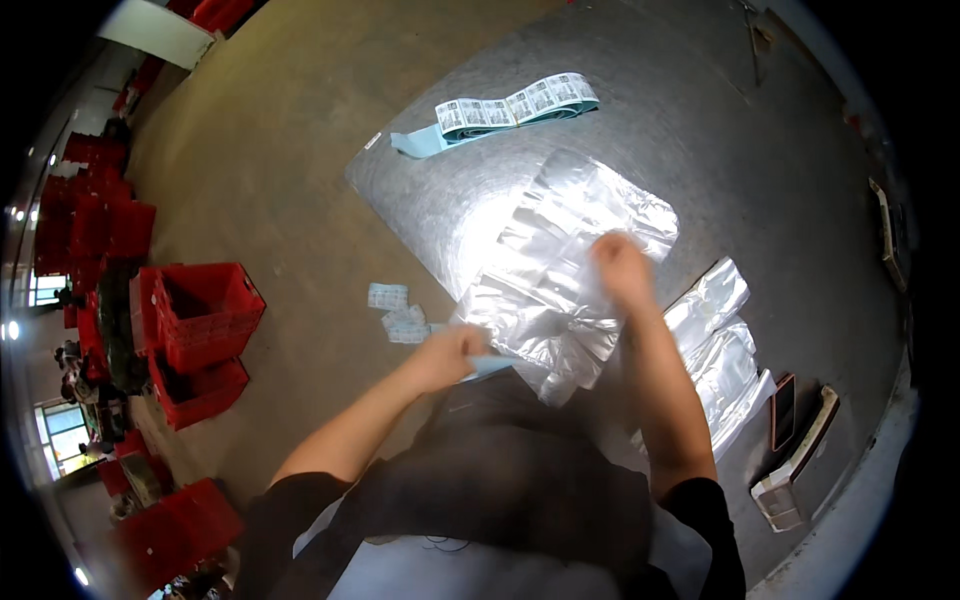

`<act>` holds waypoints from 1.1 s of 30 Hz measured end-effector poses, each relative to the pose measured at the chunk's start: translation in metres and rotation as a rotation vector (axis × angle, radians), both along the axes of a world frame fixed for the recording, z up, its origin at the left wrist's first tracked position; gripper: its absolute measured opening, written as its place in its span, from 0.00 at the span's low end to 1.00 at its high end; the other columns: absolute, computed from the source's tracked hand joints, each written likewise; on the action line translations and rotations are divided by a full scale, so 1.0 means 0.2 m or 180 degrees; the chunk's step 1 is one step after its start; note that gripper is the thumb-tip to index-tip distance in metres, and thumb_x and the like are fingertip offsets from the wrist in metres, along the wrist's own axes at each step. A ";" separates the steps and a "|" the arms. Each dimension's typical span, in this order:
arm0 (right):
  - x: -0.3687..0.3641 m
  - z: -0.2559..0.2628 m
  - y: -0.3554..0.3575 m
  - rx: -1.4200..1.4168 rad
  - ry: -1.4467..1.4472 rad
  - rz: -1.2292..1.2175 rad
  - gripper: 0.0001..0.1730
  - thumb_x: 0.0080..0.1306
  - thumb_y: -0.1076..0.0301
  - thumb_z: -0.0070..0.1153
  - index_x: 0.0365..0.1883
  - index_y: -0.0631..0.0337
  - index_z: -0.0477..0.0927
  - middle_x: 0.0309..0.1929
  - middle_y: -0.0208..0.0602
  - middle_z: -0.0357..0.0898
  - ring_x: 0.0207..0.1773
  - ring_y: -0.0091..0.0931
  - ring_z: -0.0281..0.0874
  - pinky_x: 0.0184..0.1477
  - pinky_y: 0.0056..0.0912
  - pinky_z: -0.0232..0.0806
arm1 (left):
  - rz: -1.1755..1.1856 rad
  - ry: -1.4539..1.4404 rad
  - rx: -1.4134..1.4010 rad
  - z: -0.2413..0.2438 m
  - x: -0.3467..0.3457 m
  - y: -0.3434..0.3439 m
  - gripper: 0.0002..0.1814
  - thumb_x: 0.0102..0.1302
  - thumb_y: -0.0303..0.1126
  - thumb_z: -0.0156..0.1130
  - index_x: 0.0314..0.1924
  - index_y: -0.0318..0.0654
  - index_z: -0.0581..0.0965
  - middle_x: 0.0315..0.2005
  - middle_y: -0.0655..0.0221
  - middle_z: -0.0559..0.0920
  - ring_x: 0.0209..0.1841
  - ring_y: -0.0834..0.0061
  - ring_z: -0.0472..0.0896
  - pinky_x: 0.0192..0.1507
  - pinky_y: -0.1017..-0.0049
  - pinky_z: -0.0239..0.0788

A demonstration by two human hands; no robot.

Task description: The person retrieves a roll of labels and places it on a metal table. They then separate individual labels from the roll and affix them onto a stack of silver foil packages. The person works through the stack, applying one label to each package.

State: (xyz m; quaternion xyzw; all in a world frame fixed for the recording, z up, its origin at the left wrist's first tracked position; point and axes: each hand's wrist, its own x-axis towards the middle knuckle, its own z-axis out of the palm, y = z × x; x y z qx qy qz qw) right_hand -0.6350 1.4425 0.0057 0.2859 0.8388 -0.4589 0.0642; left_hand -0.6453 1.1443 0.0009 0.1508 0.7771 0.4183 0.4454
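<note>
Clear plastic bags (562,285) lie in an overlapping pile on a grey metal tabletop (420,217) before me. My left hand (450,356), blurred, has its fingers closed on a light blue label strip (491,366) at the pile's near left edge. More of a label strip (397,315) hangs in loops to the left of that hand, past the table's edge. My right hand (624,271) is over the right part of the pile, fingers curled and blurred; whether it grips a bag I cannot tell. A folded band of printed labels (517,109) rests farther back on the tabletop.
More plastic bags (724,360) lie right of my right forearm. Beside them are a phone-like flat object (783,412) and a worn cardboard piece (799,465). Red plastic crates (206,322) stand stacked on the floor at left, with more crates (97,225) behind.
</note>
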 end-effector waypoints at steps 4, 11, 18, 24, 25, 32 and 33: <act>0.03 0.16 0.12 0.1701 0.1571 -0.1200 0.10 0.58 0.71 0.54 0.39 0.62 0.77 0.41 0.45 0.77 0.42 0.40 0.74 0.49 0.42 0.64 | 0.1336 -0.0454 0.0874 -0.15 -0.10 0.30 0.08 0.53 0.20 0.58 0.34 0.31 0.80 0.28 0.69 0.82 0.31 0.81 0.77 0.32 0.79 0.68; 0.48 -0.28 -0.32 0.1000 0.1240 0.1567 0.15 0.48 0.69 0.64 0.36 0.55 0.80 0.40 0.35 0.76 0.46 0.37 0.72 0.50 0.42 0.63 | 0.0250 0.1433 -0.0999 -0.39 -0.21 0.31 0.10 0.52 0.28 0.60 0.33 0.30 0.81 0.24 0.65 0.82 0.30 0.76 0.79 0.34 0.73 0.70; 0.43 -0.28 -0.32 0.1134 0.1042 0.1182 0.03 0.50 0.71 0.61 0.24 0.57 0.79 0.28 0.30 0.76 0.39 0.34 0.73 0.43 0.39 0.64 | 0.0336 -0.0297 -0.0066 -0.08 0.03 -0.20 0.09 0.49 0.22 0.61 0.33 0.34 0.81 0.27 0.65 0.81 0.32 0.74 0.79 0.38 0.74 0.69; 0.42 -0.19 -0.36 0.0988 0.0951 0.1171 0.03 0.52 0.72 0.58 0.26 0.60 0.80 0.27 0.37 0.77 0.34 0.38 0.74 0.38 0.39 0.67 | 0.0309 0.0578 0.0281 0.08 -0.06 0.04 0.05 0.57 0.19 0.59 0.34 0.32 0.79 0.32 0.72 0.81 0.35 0.80 0.78 0.38 0.78 0.70; 0.42 -0.18 -0.36 0.0802 0.0845 0.1113 0.04 0.53 0.72 0.58 0.28 0.61 0.80 0.28 0.38 0.78 0.34 0.38 0.75 0.38 0.38 0.67 | 0.0636 -0.0003 0.0563 0.09 -0.09 0.10 0.05 0.58 0.18 0.59 0.35 0.33 0.79 0.32 0.71 0.82 0.35 0.81 0.78 0.38 0.79 0.71; 0.45 -0.18 -0.29 -0.0943 0.0356 0.0111 0.08 0.63 0.68 0.57 0.35 0.64 0.79 0.30 0.34 0.81 0.34 0.23 0.76 0.39 0.25 0.67 | 0.1162 -0.0913 0.1018 0.00 -0.21 0.30 0.07 0.59 0.19 0.61 0.38 0.34 0.78 0.31 0.72 0.82 0.32 0.83 0.80 0.34 0.82 0.72; 0.47 -0.20 -0.29 -0.1058 0.0538 0.0150 0.07 0.63 0.69 0.57 0.35 0.63 0.79 0.30 0.33 0.80 0.33 0.22 0.75 0.39 0.24 0.67 | 0.1143 -0.0930 0.1104 -0.04 -0.22 0.32 0.07 0.59 0.19 0.61 0.39 0.34 0.78 0.31 0.72 0.82 0.32 0.83 0.80 0.35 0.82 0.72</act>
